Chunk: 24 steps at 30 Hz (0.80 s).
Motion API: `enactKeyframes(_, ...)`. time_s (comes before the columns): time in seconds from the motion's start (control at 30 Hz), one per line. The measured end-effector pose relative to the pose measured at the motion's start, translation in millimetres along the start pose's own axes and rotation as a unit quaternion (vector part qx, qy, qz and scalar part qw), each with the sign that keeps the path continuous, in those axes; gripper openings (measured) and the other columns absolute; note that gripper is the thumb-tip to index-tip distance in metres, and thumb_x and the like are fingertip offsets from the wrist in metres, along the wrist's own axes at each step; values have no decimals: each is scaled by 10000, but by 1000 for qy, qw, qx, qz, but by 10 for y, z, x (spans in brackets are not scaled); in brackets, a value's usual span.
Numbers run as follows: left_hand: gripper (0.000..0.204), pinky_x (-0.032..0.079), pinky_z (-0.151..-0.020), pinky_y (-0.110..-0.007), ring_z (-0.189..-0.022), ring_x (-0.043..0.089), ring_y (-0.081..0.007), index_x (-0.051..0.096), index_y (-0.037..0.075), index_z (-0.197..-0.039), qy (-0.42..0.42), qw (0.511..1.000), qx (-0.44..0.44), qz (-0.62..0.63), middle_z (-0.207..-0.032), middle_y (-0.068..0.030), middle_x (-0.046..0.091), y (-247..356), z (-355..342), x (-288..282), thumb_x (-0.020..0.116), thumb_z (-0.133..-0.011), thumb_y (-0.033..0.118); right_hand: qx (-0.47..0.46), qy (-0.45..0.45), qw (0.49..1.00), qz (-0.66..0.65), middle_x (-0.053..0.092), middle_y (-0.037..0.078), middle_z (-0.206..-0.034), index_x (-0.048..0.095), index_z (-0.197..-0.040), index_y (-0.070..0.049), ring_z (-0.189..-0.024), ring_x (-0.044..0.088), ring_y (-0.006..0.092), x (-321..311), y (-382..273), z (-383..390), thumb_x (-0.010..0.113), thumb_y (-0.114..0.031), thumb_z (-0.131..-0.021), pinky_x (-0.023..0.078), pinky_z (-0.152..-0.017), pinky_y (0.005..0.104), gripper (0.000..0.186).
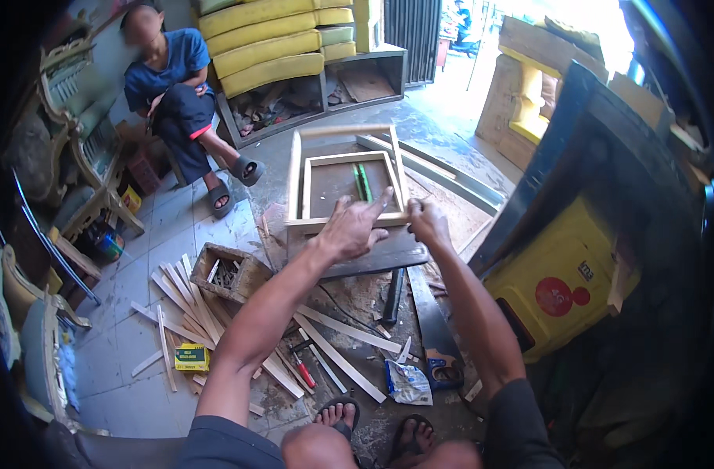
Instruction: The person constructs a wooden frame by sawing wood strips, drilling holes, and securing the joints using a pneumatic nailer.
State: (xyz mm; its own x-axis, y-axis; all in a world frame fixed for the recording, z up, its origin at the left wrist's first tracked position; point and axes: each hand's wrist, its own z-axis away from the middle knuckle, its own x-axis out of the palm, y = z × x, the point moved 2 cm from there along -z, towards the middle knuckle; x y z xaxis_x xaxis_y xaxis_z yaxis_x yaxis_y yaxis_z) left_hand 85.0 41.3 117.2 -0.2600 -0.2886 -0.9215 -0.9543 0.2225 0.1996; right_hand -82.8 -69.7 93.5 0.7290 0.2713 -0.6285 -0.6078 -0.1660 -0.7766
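Note:
A light wooden frame point(295, 176) is held tilted over a low dark bench point(372, 264). A smaller wooden frame point(347, 159) shows inside its outline; whether the two are joined I cannot tell. My left hand point(352, 228) is at the near rail, its index finger and thumb stretched apart. At the near right corner of the larger frame, my right hand point(429, 224) is closed on the wood. A narrow green object point(362, 182) lies within the smaller frame, too small to name.
Wooden strips point(189, 293), a scrap box point(230, 273), a yellow carton point(191, 357), a handsaw point(433, 324), a black-handled tool point(393, 298) and a red-handled tool point(303, 366) lie on the floor. A person point(177, 98) sits at the far left. Yellow cushions point(271, 47) are stacked behind.

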Motion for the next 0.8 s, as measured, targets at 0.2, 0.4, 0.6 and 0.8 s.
enactKeyframes(0.2,619,416,-1124,-410,-1353,539,-350,496,-52,-1443,251,910,-255,211,-1443,-276,550,-1326,519,219,664,-937,263,-31,92,982,162,572,286,-1339,624,-1342,-4,-1201,601,451,361,206,-246,584,-334,-996,491,-1026,491,480)
enactKeyframes(0.4,677,405,-1130,-366,-1354,545,-305,484,-16,-1486,230,830,-371,346,-1464,-234,558,-1818,504,633,672,-956,360,-35,79,990,115,667,289,-1185,701,-1228,-20,-1094,653,448,497,106,-683,534,-412,-1005,495,-1013,495,481)
enactKeyframes(0.6,548,555,-901,-403,-1051,726,-333,577,29,-1415,217,860,-403,226,-1145,-228,731,-1086,980,528,659,-922,255,-49,68,986,147,693,307,-1088,754,-1133,-51,-1018,668,462,512,633,-330,525,-419,-1005,497,-940,525,452)
enactKeyframes(0.8,498,557,-883,-401,-989,725,-375,618,22,-1373,283,852,-380,222,-1100,-261,725,-734,1338,577,637,-909,200,-78,132,985,74,682,319,-913,782,-1027,-43,-859,682,460,333,548,437,573,-438,-993,513,-817,512,448)
